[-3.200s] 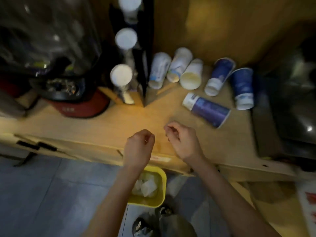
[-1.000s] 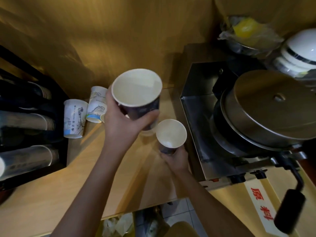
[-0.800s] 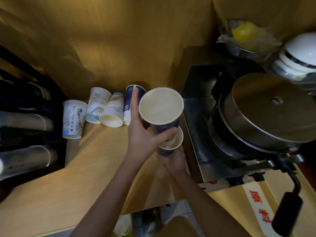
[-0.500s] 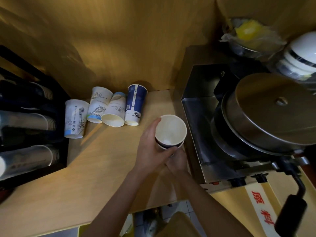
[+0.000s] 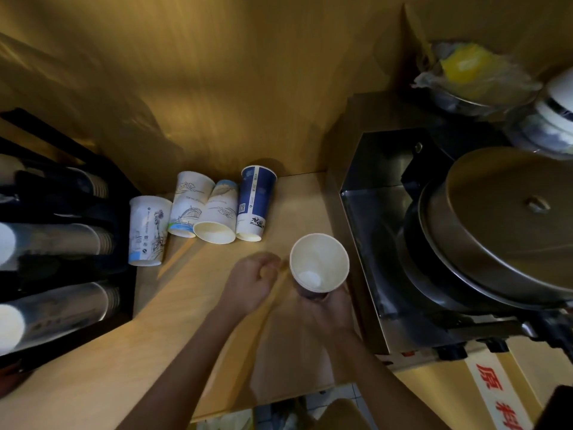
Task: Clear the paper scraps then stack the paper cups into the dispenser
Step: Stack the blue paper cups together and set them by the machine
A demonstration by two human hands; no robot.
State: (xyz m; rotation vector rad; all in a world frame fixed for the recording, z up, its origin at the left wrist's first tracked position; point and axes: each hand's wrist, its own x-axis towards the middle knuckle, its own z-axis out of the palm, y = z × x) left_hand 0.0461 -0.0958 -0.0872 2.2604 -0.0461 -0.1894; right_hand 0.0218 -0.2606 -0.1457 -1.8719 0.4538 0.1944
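Note:
My right hand [image 5: 328, 308] grips the base of two nested blue paper cups [image 5: 319, 265], mouth up, just above the wooden counter [image 5: 192, 336]. My left hand [image 5: 251, 283] is beside them on the left, fingers curled with nothing in it. Against the back wall lie a blue cup [image 5: 254, 203] and three white printed cups: one [image 5: 147, 231], a second [image 5: 190, 206] and a third [image 5: 218, 215]. The black cup dispenser [image 5: 55, 243] at the left holds rows of stacked cups in clear tubes.
A steel appliance with a large round metal lid [image 5: 502, 231] fills the right side, close to my right hand. Behind it sit a plastic-wrapped bowl [image 5: 468, 76] and stacked white bowls [image 5: 555, 113]. A wooden wall [image 5: 217, 88] backs the counter. A label with red characters [image 5: 496, 395] is at the lower right.
My left hand pushed its blue cup down into the cup in my right hand, then let go and drew back to the left. The view shifted slightly.

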